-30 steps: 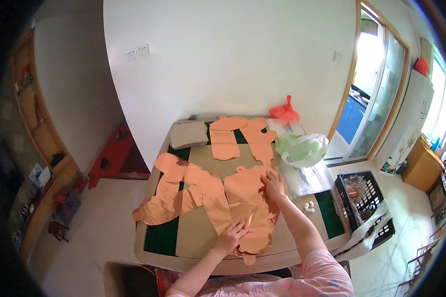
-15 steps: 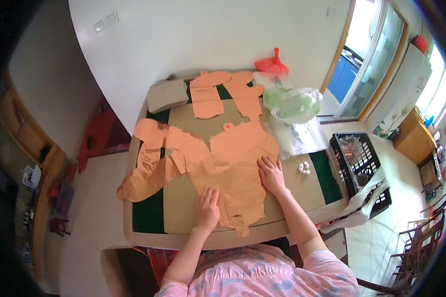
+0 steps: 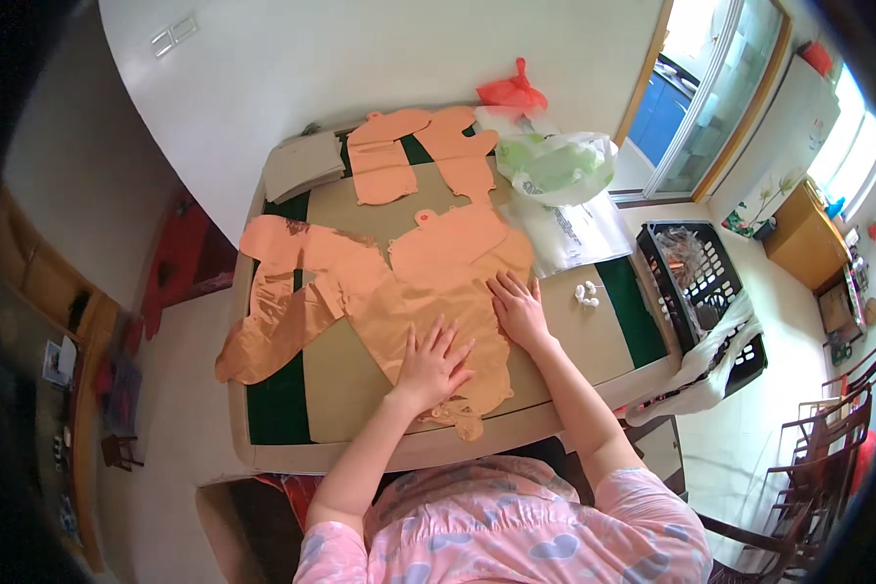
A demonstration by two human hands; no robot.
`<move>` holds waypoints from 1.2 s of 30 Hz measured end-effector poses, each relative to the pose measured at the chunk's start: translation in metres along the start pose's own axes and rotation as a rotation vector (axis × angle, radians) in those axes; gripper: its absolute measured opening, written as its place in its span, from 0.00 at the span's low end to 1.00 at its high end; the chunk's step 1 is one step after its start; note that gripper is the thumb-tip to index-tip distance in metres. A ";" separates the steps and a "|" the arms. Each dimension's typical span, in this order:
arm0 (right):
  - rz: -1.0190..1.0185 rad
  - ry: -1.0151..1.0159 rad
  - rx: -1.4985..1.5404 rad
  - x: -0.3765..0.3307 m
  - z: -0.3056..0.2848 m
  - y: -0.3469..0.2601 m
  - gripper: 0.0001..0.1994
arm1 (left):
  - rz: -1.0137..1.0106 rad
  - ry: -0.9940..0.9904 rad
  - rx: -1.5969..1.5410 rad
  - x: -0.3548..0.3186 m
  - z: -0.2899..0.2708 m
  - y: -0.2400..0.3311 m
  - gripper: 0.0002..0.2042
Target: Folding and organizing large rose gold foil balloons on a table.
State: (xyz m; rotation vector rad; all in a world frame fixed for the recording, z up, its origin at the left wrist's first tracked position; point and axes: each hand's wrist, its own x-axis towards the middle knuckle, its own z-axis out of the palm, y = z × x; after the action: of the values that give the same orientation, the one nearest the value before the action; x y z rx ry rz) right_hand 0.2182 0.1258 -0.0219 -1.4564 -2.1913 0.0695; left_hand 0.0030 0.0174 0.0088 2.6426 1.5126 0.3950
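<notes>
A large, flat, copper-coloured foil sheet (image 3: 428,287), cut in rounded outlines like an uninflated foil balloon, lies across the table. My left hand (image 3: 433,368) rests on its lower part with the fingers spread. At the sheet's right edge, my right hand (image 3: 519,310) lies flat, fingers stretched out. Neither hand grips anything. A creased, shiny arm of foil (image 3: 273,331) extends left. Beyond it lie more flat foil pieces, one at the back left (image 3: 382,165) and one beside it (image 3: 460,156).
At the back stand a stack of grey-brown sheets (image 3: 304,165), a red plastic bag (image 3: 514,90) and a pale green-white bag (image 3: 560,165). Small white pieces (image 3: 586,294) lie on the right. A black crate (image 3: 686,277) stands beside the table (image 3: 399,454).
My left hand has moved rightward over the foil, and its fingers have spread. My right hand stays at the foil's right edge. The whole view has shifted slightly.
</notes>
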 end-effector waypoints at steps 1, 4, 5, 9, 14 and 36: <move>0.009 -0.012 0.010 0.000 0.000 -0.001 0.18 | 0.006 -0.002 0.001 0.000 0.004 -0.006 0.27; 0.009 -0.012 0.018 0.000 -0.001 -0.002 0.17 | 0.070 -0.112 0.009 -0.002 0.009 -0.019 0.27; 0.014 -0.011 0.019 0.000 -0.002 -0.001 0.17 | 0.080 -0.094 0.005 -0.004 0.009 -0.021 0.28; 0.017 -0.009 0.012 0.000 -0.001 0.003 0.18 | -0.041 -0.074 -0.136 -0.010 0.005 -0.018 0.29; 0.009 0.003 0.023 0.002 -0.005 -0.004 0.18 | -0.352 0.268 -0.175 -0.039 0.016 -0.026 0.28; -0.163 -0.141 0.004 -0.079 -0.054 -0.032 0.25 | -0.339 0.234 -0.023 -0.067 0.006 0.002 0.21</move>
State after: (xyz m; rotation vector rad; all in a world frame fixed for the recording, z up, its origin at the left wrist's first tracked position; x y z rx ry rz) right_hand 0.2377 0.0309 0.0049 -1.3007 -2.4140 0.1230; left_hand -0.0264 -0.0402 -0.0091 2.3231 1.9654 0.7045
